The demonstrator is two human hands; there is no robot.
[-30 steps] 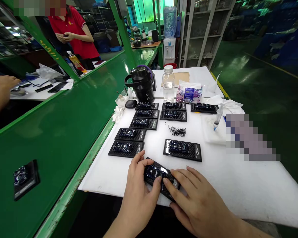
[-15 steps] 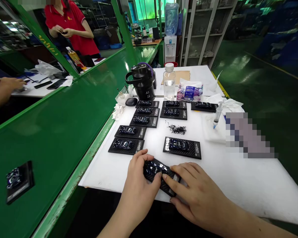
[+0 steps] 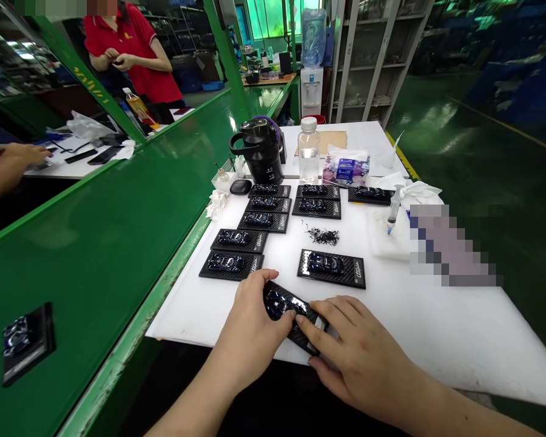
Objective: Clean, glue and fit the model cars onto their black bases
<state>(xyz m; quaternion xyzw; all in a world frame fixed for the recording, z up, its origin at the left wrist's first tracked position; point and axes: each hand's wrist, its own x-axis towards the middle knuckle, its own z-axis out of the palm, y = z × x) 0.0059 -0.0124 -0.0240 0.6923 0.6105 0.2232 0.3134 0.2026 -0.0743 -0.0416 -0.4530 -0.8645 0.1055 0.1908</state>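
A dark model car on a black carbon-patterned base is tilted between my hands at the table's front edge. My left hand grips its left end, thumb on the car. My right hand holds the right end, with fingertips on the base and car. Just beyond lies another car on a black base. Several more such cars on bases stand in rows at the left and back. A pile of small black pieces lies in the middle of the white table.
A black jug, a clear bottle and a tissue pack stand at the back. A syringe rests at the right. On the green belt lies another car. A person in red stands beyond.
The belt car has shifted slightly left and down in view. My left hand has shifted slightly on the held base; both hands still hold it.
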